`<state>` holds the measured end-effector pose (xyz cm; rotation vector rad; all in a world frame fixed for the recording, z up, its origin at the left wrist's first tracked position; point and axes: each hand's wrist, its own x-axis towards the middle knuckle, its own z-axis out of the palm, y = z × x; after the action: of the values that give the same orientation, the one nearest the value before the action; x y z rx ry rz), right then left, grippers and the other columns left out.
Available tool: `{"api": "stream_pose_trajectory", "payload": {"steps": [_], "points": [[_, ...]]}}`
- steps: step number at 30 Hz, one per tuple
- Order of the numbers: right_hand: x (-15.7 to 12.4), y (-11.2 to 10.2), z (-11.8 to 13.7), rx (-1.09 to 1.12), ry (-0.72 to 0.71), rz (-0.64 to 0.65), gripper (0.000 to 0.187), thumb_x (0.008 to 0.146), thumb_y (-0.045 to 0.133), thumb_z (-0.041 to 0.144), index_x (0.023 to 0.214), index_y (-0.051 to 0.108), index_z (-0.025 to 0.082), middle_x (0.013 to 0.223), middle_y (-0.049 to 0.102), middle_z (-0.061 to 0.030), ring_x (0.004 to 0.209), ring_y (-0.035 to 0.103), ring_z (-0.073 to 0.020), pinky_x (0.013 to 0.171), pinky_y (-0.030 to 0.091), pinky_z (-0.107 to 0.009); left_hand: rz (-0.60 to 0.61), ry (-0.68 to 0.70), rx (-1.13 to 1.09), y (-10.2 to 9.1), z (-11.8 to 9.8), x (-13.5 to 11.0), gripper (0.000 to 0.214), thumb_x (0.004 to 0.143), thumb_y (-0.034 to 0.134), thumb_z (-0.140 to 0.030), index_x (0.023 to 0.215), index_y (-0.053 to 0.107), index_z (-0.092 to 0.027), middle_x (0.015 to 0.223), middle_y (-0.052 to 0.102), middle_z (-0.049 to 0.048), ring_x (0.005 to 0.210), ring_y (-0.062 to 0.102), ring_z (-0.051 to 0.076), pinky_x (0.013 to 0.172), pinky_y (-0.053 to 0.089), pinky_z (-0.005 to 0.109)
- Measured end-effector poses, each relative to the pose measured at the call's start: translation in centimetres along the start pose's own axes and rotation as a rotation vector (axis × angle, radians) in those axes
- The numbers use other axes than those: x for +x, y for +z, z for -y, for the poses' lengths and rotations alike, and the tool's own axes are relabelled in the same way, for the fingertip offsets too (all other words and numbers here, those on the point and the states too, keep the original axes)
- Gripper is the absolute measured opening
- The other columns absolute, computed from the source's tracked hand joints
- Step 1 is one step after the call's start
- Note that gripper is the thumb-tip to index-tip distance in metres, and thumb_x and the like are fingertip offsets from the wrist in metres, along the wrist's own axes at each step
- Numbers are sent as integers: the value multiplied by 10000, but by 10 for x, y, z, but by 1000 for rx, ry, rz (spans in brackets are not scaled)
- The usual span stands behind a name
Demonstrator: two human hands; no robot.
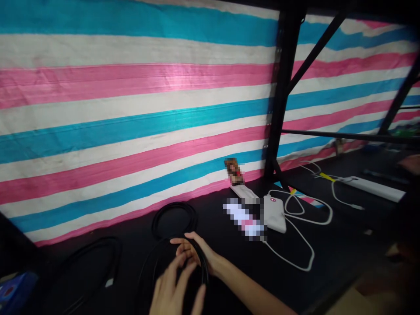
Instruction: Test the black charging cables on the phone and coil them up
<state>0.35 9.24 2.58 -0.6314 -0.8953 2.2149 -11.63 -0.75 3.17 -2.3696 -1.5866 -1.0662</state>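
A loose coil of black cable (205,273) is in my right hand (197,251), whose arm reaches in from the lower right; its thumb and fingers curl around the coil's upper right side. My left hand (173,282) comes up from the bottom edge, in front of the coil. Its fingers are spread and slightly blurred, close to the right hand's fingertips; whether they touch the cable is unclear. Just behind, a second black cable coil (153,223) lies on the dark surface. Farther left lies another black cable (116,253) with a white tag (109,283).
Right of my hands lie a phone with a blurred-out screen (244,218), a white power bank (274,213) and looping white cables (311,258). A white power strip (377,188) lies farther right. A blue package (16,291) sits lower left. A black post (282,87) stands before the striped sheet (131,100).
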Motion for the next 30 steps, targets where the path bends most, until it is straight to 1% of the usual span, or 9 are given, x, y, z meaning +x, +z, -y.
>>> {"api": "stream_pose_trajectory", "payload": {"steps": [3, 5, 8, 11, 18, 20, 22, 26, 30], "points": [[-2, 2, 1, -42, -6, 6, 467, 884, 266, 363, 1045, 619, 103, 659, 601, -20, 480, 572, -89, 432, 405, -186, -94, -107, 26, -16, 31, 34, 343, 787, 475, -393, 1104, 559, -295, 1217, 532, 77, 1112, 500, 254, 873, 448, 448], [-3, 2, 1, -93, 2, 42, 475, 898, 269, 398, 1076, 607, 115, 659, 598, -21, 492, 582, -97, 438, 415, -194, -132, -217, 24, -17, 57, 49, 413, 784, 473, -407, 1153, 526, -231, 1202, 536, 106, 1112, 492, 273, 899, 413, 485], [-3, 2, 0, -150, -2, 74, 478, 904, 287, 439, 1112, 590, 133, 643, 584, -13, 498, 586, -100, 443, 416, -198, -1, -267, -160, -9, 90, 60, 359, 771, 489, -439, 1023, 607, -212, 1056, 630, 76, 1001, 570, 244, 881, 446, 407], [-3, 3, -1, -202, -55, 51, 489, 888, 330, 468, 1073, 616, 117, 636, 572, -13, 475, 567, -89, 424, 386, -192, 138, -294, -325, -2, 107, 58, 279, 755, 525, -443, 907, 652, -247, 956, 677, 16, 918, 613, 206, 850, 470, 322], [-8, 10, 0, -297, -145, -23, 428, 787, 527, 453, 932, 681, 80, 514, 495, 21, 424, 498, -62, 422, 310, -187, 56, -457, -565, 3, 114, 41, 281, 657, 627, -466, 779, 677, -218, 825, 694, 12, 821, 633, 213, 779, 497, 284], [-9, 11, 1, -268, -166, -64, 435, 774, 531, 463, 948, 677, 92, 517, 492, 26, 421, 483, -64, 423, 313, -194, -28, -561, -606, 2, 114, 37, 317, 621, 655, -475, 778, 681, -202, 807, 690, 24, 807, 627, 213, 757, 498, 281], [-10, 12, 4, -233, -190, -96, 449, 767, 520, 478, 970, 670, 107, 534, 496, 26, 424, 479, -69, 425, 321, -204, -142, -672, -645, -1, 113, 36, 363, 592, 674, -487, 789, 678, -183, 755, 675, 30, 716, 615, 193, 647, 505, 260], [-14, 12, 11, -218, -218, -107, 410, 781, 514, 455, 986, 665, 135, 609, 520, 19, 470, 497, -65, 474, 339, -206, -338, -810, -687, -8, 112, 39, 417, 562, 696, -493, 827, 663, -173, 627, 596, -12, 431, 435, 75, 373, 348, 190], [-15, 13, 14, -261, -293, -163, 317, 776, 567, 394, 936, 673, 142, 637, 525, 20, 492, 490, -55, 497, 333, -199, -397, -833, -729, -11, 111, 42, 411, 558, 711, -468, 835, 660, -169, 588, 562, -28, 385, 362, 44, 358, 296, 185]]}}
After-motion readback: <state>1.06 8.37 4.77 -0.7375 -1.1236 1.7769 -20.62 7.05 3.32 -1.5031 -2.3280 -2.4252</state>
